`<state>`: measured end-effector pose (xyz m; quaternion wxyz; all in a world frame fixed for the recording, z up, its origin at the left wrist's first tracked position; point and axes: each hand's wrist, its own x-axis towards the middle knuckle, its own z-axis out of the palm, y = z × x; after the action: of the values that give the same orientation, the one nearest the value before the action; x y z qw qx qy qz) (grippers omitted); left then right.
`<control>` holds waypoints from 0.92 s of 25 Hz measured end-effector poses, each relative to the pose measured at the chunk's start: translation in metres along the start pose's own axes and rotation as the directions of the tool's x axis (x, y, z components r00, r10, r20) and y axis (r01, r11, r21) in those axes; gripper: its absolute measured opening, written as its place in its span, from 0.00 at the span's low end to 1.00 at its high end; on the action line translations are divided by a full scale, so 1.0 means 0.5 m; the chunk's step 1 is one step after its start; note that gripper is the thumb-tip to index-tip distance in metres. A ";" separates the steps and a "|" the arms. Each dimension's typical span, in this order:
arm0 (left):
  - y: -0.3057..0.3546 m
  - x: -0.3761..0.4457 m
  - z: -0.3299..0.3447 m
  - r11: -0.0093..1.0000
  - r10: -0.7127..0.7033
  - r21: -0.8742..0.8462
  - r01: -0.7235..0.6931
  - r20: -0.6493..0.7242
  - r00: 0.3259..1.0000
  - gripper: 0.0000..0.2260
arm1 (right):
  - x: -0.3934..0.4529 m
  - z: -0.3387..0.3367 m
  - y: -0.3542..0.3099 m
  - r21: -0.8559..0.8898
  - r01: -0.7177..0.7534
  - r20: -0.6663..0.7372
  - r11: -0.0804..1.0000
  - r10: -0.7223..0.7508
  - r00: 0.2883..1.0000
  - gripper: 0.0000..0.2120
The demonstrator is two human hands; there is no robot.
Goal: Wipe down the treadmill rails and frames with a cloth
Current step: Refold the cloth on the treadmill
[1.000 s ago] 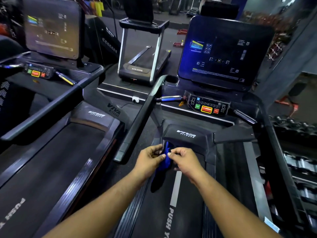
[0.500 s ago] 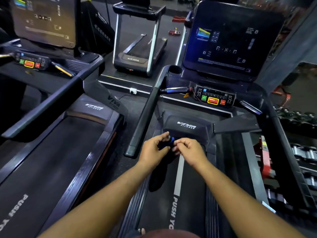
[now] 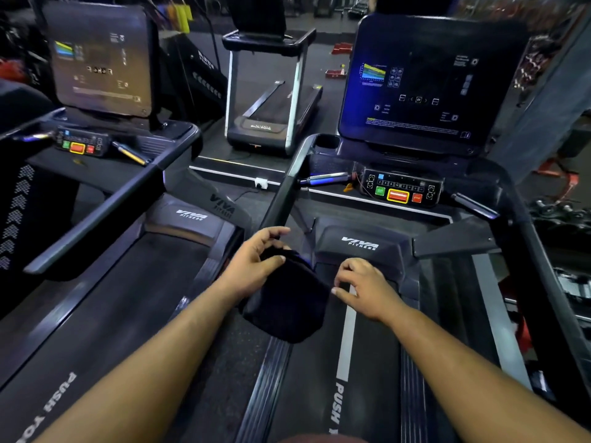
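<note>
A dark blue cloth (image 3: 286,300) hangs folded in front of me, over the front of the treadmill belt (image 3: 313,378). My left hand (image 3: 256,263) grips the cloth's top edge, thumb over it. My right hand (image 3: 364,287) is just right of the cloth, fingers loosely curled, holding nothing; its thumb is close to the cloth's edge. The treadmill's left handrail (image 3: 281,203) runs up from just above my left hand to the console. The right handrail (image 3: 537,260) slopes down the right side. The motor cover (image 3: 359,243) reads VIVA FITNESS.
The console screen (image 3: 428,81) and button panel (image 3: 399,190) face me. A second treadmill (image 3: 105,282) with its own handrail (image 3: 96,215) stands on the left. A third treadmill (image 3: 271,100) stands farther back. Dumbbell racks (image 3: 566,282) line the right side.
My hands have parted. The right hand let go of the cloth and moved right. The left hand keeps the cloth, which now hangs wider and unfolded.
</note>
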<state>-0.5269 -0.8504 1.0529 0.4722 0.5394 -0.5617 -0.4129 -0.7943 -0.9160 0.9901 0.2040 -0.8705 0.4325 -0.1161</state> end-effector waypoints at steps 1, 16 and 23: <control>0.008 0.000 -0.002 1.000 -0.010 0.001 0.010 -0.011 1.000 0.25 | -0.002 -0.010 0.007 0.085 0.027 -0.002 0.996 -0.027 1.000 0.05; 0.064 0.009 0.088 0.915 0.076 0.401 -0.042 -0.071 0.995 0.31 | 0.057 -0.098 0.078 0.206 0.256 0.183 0.944 -0.294 0.938 0.09; 0.057 0.023 0.096 0.973 0.064 0.229 0.001 -0.277 0.959 0.24 | 0.049 -0.144 0.058 0.100 0.222 -0.342 0.970 -0.176 0.923 0.18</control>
<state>-0.5798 -0.8618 1.0712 0.4895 0.6343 -0.5404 -0.2570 -0.8271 -0.9698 1.0418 0.1751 -0.8621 0.3607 -0.3100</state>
